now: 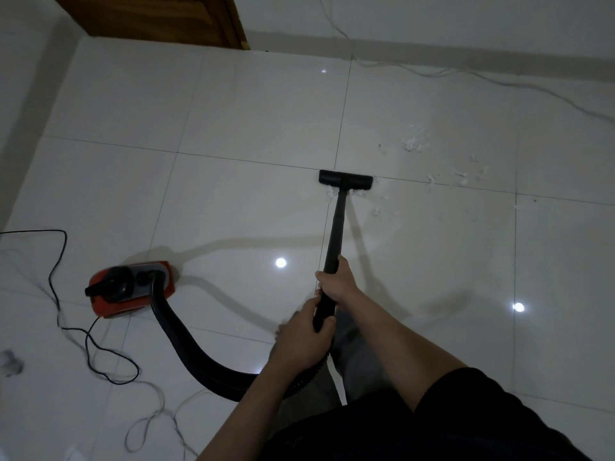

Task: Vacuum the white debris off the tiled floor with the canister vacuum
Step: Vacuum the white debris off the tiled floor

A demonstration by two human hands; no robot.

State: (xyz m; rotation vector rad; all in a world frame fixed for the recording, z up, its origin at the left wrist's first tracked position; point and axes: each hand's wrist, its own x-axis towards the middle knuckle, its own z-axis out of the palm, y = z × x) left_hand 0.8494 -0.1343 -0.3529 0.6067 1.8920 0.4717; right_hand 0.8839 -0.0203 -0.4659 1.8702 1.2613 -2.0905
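A red canister vacuum (131, 289) with black hose (179, 341), wand (334, 241) and floor head (345, 180) on glossy white tiles (249, 111) with dark grout lines; white debris (414, 141); brown wooden door (159, 18).

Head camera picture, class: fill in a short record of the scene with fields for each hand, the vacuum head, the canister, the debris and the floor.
left hand: grips the lower end of the black wand
right hand: grips the wand higher up
vacuum head: flat on the floor, on a grout line, with white bits at its near edge
canister: red vacuum to the left, joined by a black hose
debris: white debris scattered right of the head
floor: glossy pale tiled floor
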